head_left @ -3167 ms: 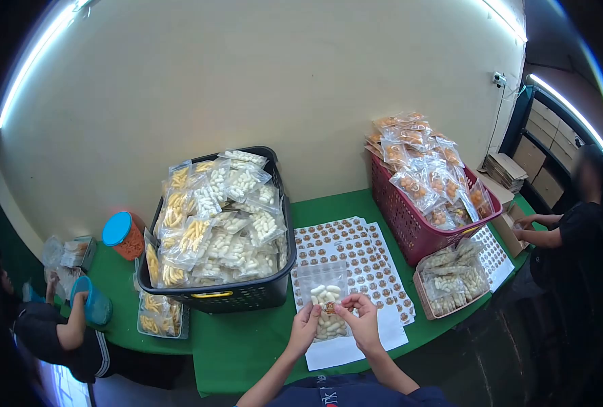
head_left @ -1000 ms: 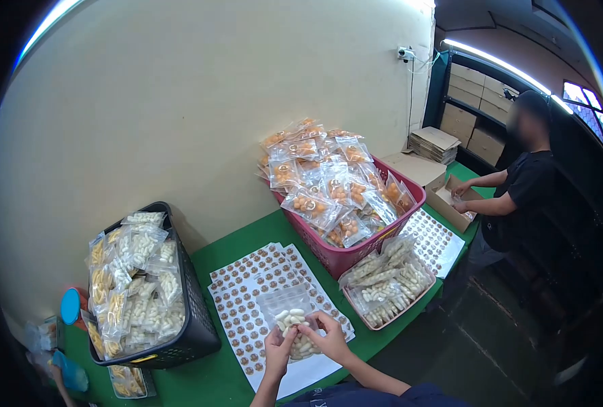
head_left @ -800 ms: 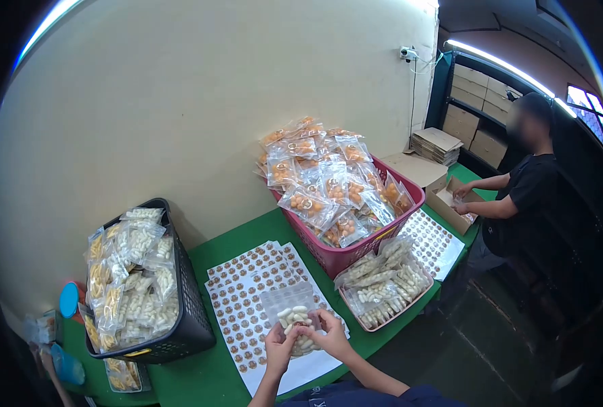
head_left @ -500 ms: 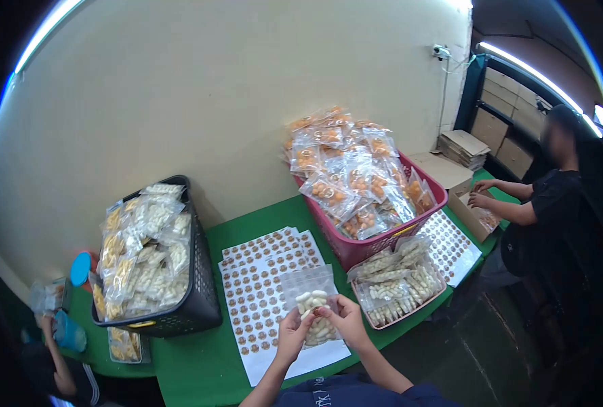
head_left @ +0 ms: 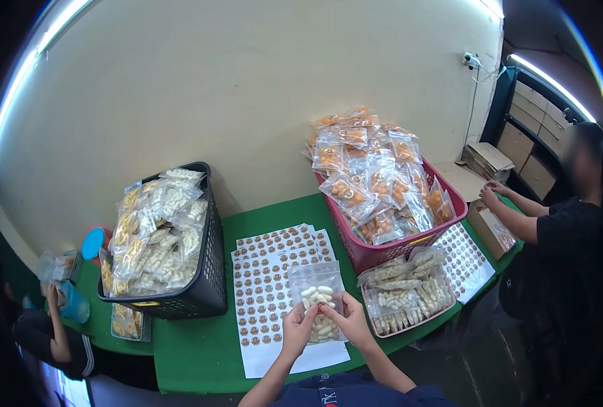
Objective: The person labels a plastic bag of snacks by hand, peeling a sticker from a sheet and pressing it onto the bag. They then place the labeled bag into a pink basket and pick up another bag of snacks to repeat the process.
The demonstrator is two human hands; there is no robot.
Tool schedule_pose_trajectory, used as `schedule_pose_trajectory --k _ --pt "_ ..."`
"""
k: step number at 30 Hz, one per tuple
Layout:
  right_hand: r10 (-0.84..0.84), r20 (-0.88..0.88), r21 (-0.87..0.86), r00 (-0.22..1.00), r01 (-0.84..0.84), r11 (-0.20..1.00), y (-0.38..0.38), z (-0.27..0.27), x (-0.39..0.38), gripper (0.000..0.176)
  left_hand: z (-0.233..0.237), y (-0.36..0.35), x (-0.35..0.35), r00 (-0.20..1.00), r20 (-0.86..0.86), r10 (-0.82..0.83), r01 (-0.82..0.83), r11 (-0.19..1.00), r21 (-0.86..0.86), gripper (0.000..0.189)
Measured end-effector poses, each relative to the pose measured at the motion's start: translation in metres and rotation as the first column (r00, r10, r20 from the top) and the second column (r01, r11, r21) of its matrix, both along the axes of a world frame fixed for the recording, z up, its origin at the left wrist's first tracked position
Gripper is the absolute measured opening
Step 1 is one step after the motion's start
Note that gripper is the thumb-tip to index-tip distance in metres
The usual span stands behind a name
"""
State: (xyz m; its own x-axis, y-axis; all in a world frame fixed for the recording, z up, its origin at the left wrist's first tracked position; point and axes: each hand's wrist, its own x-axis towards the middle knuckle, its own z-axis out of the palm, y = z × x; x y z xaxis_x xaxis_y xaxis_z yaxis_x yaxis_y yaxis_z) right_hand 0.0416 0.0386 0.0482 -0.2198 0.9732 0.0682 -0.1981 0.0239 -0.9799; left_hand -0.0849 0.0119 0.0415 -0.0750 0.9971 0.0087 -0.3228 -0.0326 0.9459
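A clear zip bag of white oblong pieces (head_left: 318, 293) is held upright between both hands, over the sticker sheets (head_left: 260, 271). My left hand (head_left: 297, 331) grips its left side, and my right hand (head_left: 353, 324) grips its right side. The two thumbs meet on the front of the bag at a small brown round sticker (head_left: 320, 306), which they partly cover. Just right of my right hand stands a shallow tray (head_left: 391, 334) of filled bags.
A maroon basket (head_left: 369, 256) holds bags of orange pieces. The dark basket (head_left: 213, 264) holds white and yellow ones. At right, a person (head_left: 572, 224) stands by a cardboard box (head_left: 488, 230); another person (head_left: 50, 336) sits at left near a blue container (head_left: 75, 308).
The whole view has shifted, so baskets and table appear further right. Both hands still hold the bag, thumbs on its front. The person at left shows more fully.
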Motion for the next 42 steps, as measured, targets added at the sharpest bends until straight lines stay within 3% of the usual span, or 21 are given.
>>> schedule_pose_trajectory --k 6,9,12,16,20,21,25,26,28,32,34,38,40,42 --pt "0.197 0.035 -0.003 0.980 -0.197 0.980 0.012 -0.005 0.008 0.037 -0.004 0.005 -0.001 0.998 0.006 0.062 -0.062 0.998 -0.011 0.028" --pt "0.214 -0.045 -0.060 0.976 -0.217 0.974 0.014 0.005 0.007 0.031 -0.004 0.003 -0.005 1.000 0.000 0.026 -0.026 0.999 -0.028 0.028" --pt "0.023 0.215 0.090 0.976 -0.043 0.995 0.021 -0.013 0.003 0.023 -0.012 0.001 -0.006 0.998 0.051 -0.027 0.027 1.000 -0.007 0.033" --pt "-0.052 0.049 0.088 0.997 0.048 0.995 0.021 -0.023 -0.013 0.019 -0.010 -0.003 -0.009 0.992 0.119 -0.035 0.040 0.998 -0.041 0.039" --pt "0.038 -0.080 -0.025 0.996 -0.040 0.999 0.029 -0.011 -0.024 0.015 -0.007 -0.001 -0.020 0.991 0.129 -0.023 0.028 0.999 -0.038 0.038" --pt "0.110 -0.005 -0.015 0.994 -0.110 0.994 0.036 -0.019 -0.023 0.015 -0.010 0.000 -0.024 0.992 0.124 -0.009 0.013 1.000 -0.024 0.038" --pt "0.281 -0.008 -0.053 0.960 -0.281 0.958 0.050 -0.020 -0.033 0.021 -0.022 0.002 -0.030 0.984 0.073 0.162 -0.163 0.987 0.011 0.038" --pt "0.277 0.055 -0.034 0.959 -0.275 0.961 0.047 -0.014 -0.035 0.022 -0.019 0.003 -0.033 0.983 0.069 0.172 -0.171 0.985 -0.021 0.038" --pt "0.271 -0.001 0.029 0.962 -0.271 0.962 0.045 -0.020 -0.043 0.024 -0.017 0.002 -0.039 0.981 0.059 0.183 -0.177 0.979 -0.101 0.038" --pt "0.238 0.003 0.014 0.971 -0.238 0.971 0.039 -0.007 -0.042 0.025 -0.036 0.008 -0.045 0.983 -0.075 0.165 -0.167 0.986 -0.022 0.034" --pt "0.198 0.039 0.012 0.979 -0.198 0.980 0.038 -0.009 -0.038 0.024 -0.035 0.009 -0.043 0.986 -0.057 0.155 -0.155 0.988 -0.012 0.034" --pt "0.211 -0.081 -0.059 0.974 -0.216 0.974 0.039 -0.029 -0.033 0.019 -0.024 0.005 -0.045 0.987 -0.127 0.099 -0.103 0.994 -0.030 0.032" --pt "0.216 -0.027 -0.056 0.976 -0.217 0.974 0.038 -0.033 -0.031 0.019 -0.032 0.004 -0.045 0.991 -0.111 0.071 -0.078 0.995 -0.064 0.033" --pt "0.235 -0.025 -0.046 0.972 -0.236 0.971 0.039 -0.028 -0.033 0.020 -0.041 0.005 -0.041 0.982 -0.106 0.156 -0.158 0.987 -0.015 0.032"
